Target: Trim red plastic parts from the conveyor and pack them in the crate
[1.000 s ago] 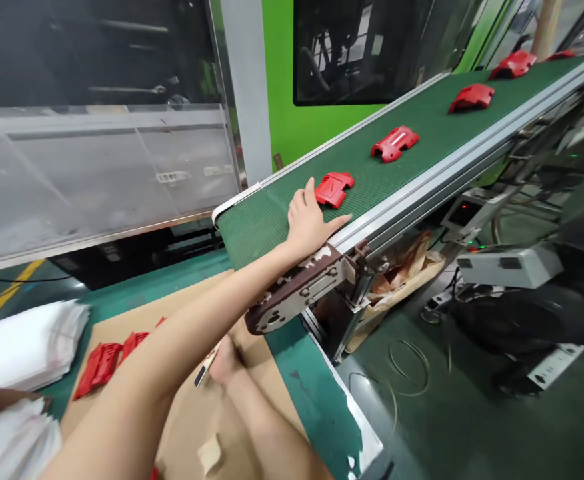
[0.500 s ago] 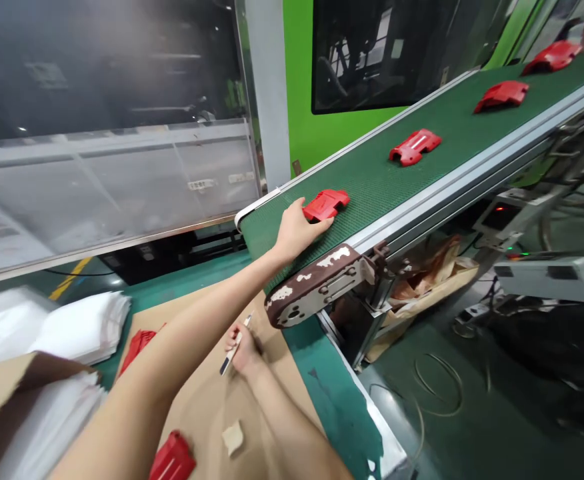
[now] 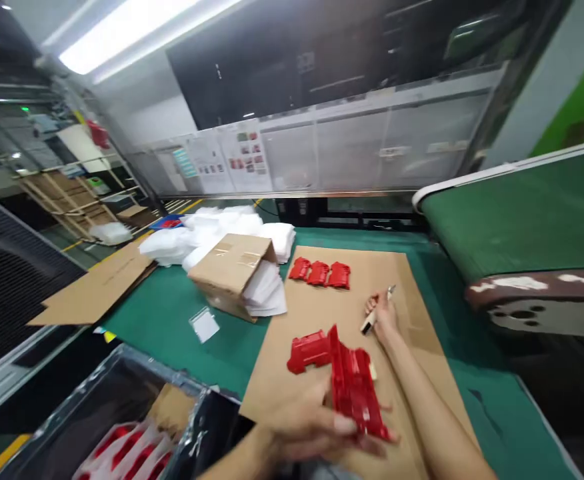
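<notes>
In the head view, my left hand (image 3: 312, 417) grips a moulded red plastic part (image 3: 357, 387), tilted up above the cardboard sheet (image 3: 397, 267). Motion blurs that hand somewhat. My right hand (image 3: 386, 319) is closed around a slim knife (image 3: 369, 325) with a pale handle and dark end, over the right side of the sheet. Another red plastic part (image 3: 308, 351) lies just behind the held one and is partly covered by it. Farther back, three similar red parts (image 3: 318, 273) sit in a row. A small beige piece (image 3: 373, 371) peeks out beside the held part.
A cardboard box (image 3: 232, 260) with white packing sheets stands left on the green table (image 3: 172, 300), near white stacks (image 3: 212, 230). At lower left, a lined bin (image 3: 137, 360) contains wrapped red parts. The conveyor's green belt end (image 3: 532, 227) juts in at right.
The view has swung left from the conveyor to the table. My left hand, earlier at a red part on the belt, now holds a red part above the cardboard. My right hand keeps the knife.
</notes>
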A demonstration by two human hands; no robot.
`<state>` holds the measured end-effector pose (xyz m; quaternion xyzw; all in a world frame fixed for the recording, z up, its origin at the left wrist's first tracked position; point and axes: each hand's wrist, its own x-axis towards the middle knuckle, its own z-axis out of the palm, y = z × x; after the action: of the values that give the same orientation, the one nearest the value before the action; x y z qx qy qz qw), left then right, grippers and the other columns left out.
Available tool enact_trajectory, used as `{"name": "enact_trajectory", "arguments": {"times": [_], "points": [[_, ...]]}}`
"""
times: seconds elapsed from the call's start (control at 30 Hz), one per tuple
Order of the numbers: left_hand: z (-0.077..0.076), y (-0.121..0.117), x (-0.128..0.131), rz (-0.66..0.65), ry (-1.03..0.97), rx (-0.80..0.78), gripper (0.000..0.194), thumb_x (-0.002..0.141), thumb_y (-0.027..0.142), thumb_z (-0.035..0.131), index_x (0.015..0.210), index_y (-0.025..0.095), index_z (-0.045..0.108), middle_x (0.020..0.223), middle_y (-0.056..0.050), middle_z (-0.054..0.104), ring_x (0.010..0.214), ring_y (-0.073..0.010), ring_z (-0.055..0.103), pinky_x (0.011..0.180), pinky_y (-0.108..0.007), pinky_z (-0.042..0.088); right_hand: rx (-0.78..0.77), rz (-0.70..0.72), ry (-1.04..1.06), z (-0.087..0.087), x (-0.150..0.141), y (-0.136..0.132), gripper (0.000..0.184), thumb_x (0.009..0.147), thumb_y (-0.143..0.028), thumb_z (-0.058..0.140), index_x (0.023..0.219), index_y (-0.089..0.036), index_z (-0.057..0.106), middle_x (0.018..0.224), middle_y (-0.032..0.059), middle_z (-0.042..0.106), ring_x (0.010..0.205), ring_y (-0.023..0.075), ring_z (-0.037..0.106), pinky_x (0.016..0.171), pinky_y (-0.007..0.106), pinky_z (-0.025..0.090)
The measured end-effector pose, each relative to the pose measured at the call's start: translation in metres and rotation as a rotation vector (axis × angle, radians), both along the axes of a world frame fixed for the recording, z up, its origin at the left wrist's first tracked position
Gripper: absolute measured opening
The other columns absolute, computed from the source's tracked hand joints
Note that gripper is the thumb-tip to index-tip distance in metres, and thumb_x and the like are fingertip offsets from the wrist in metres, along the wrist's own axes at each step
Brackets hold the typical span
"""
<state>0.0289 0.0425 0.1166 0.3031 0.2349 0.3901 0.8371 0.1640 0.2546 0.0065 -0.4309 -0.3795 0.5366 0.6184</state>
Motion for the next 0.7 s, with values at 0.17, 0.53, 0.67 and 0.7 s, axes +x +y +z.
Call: {"name": "enact_trajectory", "arguments": {"times": [0.17, 0.53, 0.67, 0.7], "points": [[-0.065, -0.068, -0.031, 0.090, -0.037, -0.173, 0.053, 0.067, 0.048, 0.079, 0.107, 0.015, 0.071, 0.100, -0.011, 0.076, 0.106, -0.0309, 0.069, 0.099, -0.043, 0.045, 0.059, -0.059, -0.266, 0.006, -0.019, -0.011, 0.046, 0.082, -0.065, 0.059, 0.087, -0.020, 0.053, 0.062, -0.0057, 0.049, 0.054, 0.0115, 0.045, 0.052, 0.025, 0.038], [-0.033, -0.049, -0.067, 0.282, -0.052, -0.300, 0.062, 0.082, 0.072, 0.051, 0.099, 0.014, 0.070, 0.083, -0.008, 0.074, 0.065, -0.0209, 0.070, 0.067, -0.033, 0.054, 0.634, 0.523, -1.103, 0.109, -0.047, -0.179, 0.033, 0.103, -0.038, 0.033, 0.110, -0.021, 0.061, 0.100, 0.0061, 0.068, 0.085, 0.0167, 0.062, 0.070, 0.027, 0.042], [-0.031, -0.067, -0.066, 0.186, -0.009, -0.340, 0.070, 0.080, 0.077, 0.048, 0.100, 0.014, 0.071, 0.083, -0.010, 0.074, 0.077, -0.0273, 0.072, 0.072, -0.038, 0.057, 0.772, 0.370, -1.446, 0.116, -0.041, -0.217, 0.043, 0.105, -0.039, 0.027, 0.101, -0.018, 0.063, 0.076, 0.0032, 0.060, 0.061, 0.0127, 0.052, 0.053, 0.026, 0.030], [-0.030, -0.071, -0.066, 0.170, 0.001, -0.348, 0.070, 0.078, 0.077, 0.050, 0.101, 0.015, 0.072, 0.083, -0.010, 0.075, 0.080, -0.0286, 0.073, 0.072, -0.038, 0.058, 0.796, 0.322, -1.494, 0.115, -0.041, -0.222, 0.044, 0.105, -0.040, 0.026, 0.098, -0.018, 0.064, 0.072, 0.0023, 0.057, 0.057, 0.0123, 0.048, 0.051, 0.027, 0.027]]}}
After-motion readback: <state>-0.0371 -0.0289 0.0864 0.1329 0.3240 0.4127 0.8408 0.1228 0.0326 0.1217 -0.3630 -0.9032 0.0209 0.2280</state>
